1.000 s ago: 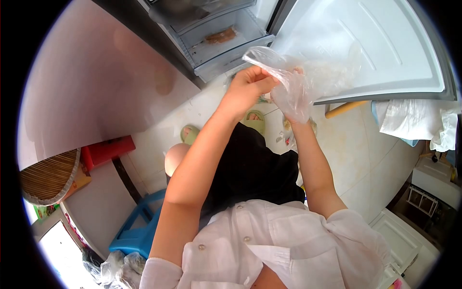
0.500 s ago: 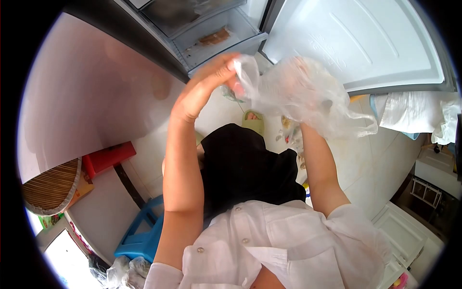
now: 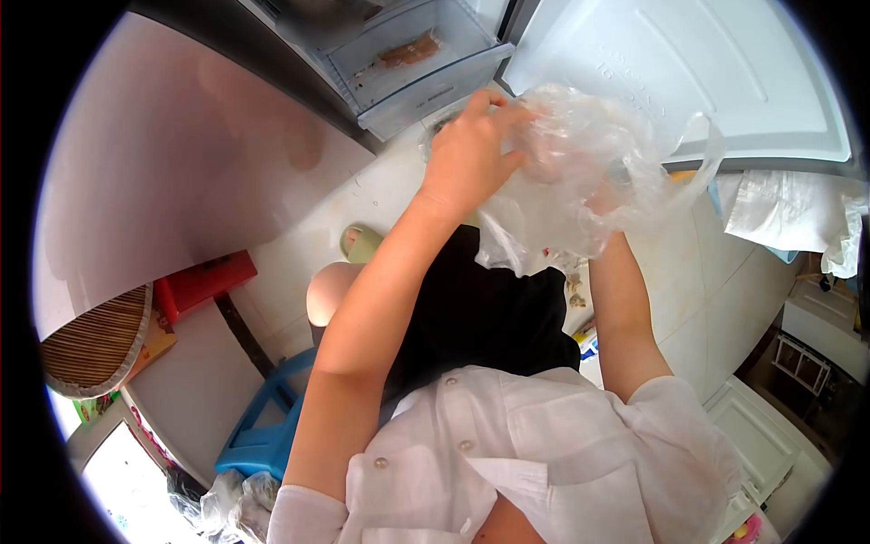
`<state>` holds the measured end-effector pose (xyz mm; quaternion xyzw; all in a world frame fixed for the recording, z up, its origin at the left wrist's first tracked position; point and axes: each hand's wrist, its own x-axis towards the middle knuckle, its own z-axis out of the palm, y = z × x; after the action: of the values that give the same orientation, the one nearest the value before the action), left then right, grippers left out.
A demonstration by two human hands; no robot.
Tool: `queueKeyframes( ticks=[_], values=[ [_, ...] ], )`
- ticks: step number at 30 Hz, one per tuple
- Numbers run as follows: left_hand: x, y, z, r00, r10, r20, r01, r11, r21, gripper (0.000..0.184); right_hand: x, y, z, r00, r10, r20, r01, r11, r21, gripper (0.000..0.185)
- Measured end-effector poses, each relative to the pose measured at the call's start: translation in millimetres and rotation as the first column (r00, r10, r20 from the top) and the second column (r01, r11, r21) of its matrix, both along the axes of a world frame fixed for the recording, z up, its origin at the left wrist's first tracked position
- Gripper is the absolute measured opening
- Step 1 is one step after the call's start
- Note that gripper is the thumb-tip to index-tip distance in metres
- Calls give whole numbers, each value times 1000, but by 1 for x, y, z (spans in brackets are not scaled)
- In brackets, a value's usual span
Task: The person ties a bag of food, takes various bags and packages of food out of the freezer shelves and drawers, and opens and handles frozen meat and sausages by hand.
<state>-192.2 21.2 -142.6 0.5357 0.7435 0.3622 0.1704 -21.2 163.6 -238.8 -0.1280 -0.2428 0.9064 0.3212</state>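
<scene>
A clear, crumpled plastic bag [image 3: 648,136] is in the air in front of the open fridge, with one loose handle sticking up at the right and another flap hanging at the left. My right hand [image 3: 551,156] shows blurred through the film, behind or inside the bag, and holds it up; its fingers are hard to make out. At the bag's left side is my left hand [image 3: 471,150], thumb and fingers apart, fingertips touching the film.
A pulled-out fridge drawer [image 3: 435,95] holds a brown packet [image 3: 410,51]. The fridge door [image 3: 725,72] stands open at right. Below are a blue stool [image 3: 263,435], a red box [image 3: 207,283] and a green slipper [image 3: 361,243]. Small scraps [image 3: 575,286] lie on the floor.
My left hand has let go of the bag's edge and moved right, against the bag's side. The freed flap now hangs lower. A slippered foot shows farther left.
</scene>
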Motion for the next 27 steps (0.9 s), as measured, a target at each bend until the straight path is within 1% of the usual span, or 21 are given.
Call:
queueKeyframes(
  ticks=[4,7,10,11,14,15,18,19,20,21,22,24,25,27],
  values=[
    [3,-2,5,994,85,68,-81,995,-53,50,-3,-6,4,999,16,36,-16,1000,5,58],
    [-5,3,5,972,123,202,-130,991,24,33,-5,-10,9,998,23,64,-23,1000,5,59],
    [-19,4,5,912,202,357,-210,978,-17,20,-6,-10,12,996,28,85,-28,1000,8,61],
    [-20,4,4,915,224,337,-232,973,-18,16,-5,-13,14,995,33,94,-34,999,10,62],
    [-20,1,1,964,217,157,-220,976,2,15,-9,-16,16,993,45,107,-47,999,15,63],
    [-16,1,-2,961,256,107,-265,961,75,14,-10,-16,18,992,44,116,-47,999,15,64],
    [-15,5,-1,916,334,222,-331,942,-51,18,-14,-19,24,987,54,148,-60,998,33,66],
    [-16,5,-2,913,309,266,-301,951,-69,23,-15,-18,25,986,63,155,-70,997,41,66],
    [-17,6,-8,841,221,494,-227,973,-48,24,-16,-18,27,984,62,168,-71,996,49,67],
    [-17,6,-16,713,121,691,-159,987,-8,25,-18,-18,27,982,66,174,-76,996,55,67],
    [-17,6,-21,538,16,843,-103,994,46,26,-19,-18,28,980,64,188,-79,994,69,68],
    [-13,7,-19,488,-114,866,71,993,91,28,-21,-20,26,971,43,235,-83,983,161,69],
    [-9,7,-18,479,-154,864,137,986,100,29,-21,-20,26,961,1,277,-81,957,277,69],
    [2,8,-17,497,-186,848,202,975,96,31,-24,-20,24,934,-97,343,-89,869,487,71]
  ],
)
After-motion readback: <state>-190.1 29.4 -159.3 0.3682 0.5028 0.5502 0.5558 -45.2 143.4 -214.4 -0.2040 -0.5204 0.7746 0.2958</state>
